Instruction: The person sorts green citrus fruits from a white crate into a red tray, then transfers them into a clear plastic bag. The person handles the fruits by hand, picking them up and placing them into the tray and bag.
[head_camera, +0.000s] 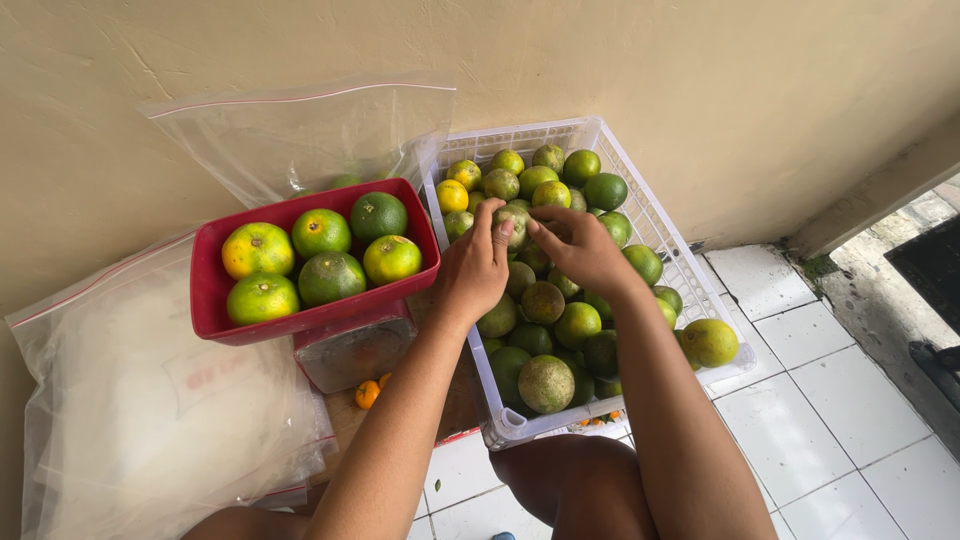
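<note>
A white slatted plastic crate (668, 232) holds many green and yellow-green citrus fruits. Both my hands are inside it. My left hand (474, 268) and my right hand (580, 250) meet over one speckled green-yellow fruit (514, 222) near the crate's middle, fingertips touching it from both sides. Left of the crate, a red tray (212, 290) sits on a small scale (352, 350) and carries several green and yellow fruits. One fruit (709, 342) rests on the crate's right rim.
Large clear zip bags lean on the beige wall: one behind the red tray (300, 130), one at the lower left (140, 410). A small orange fruit (367, 393) lies under the scale. White floor tiles (830, 420) spread to the right. My knee (575, 480) is below the crate.
</note>
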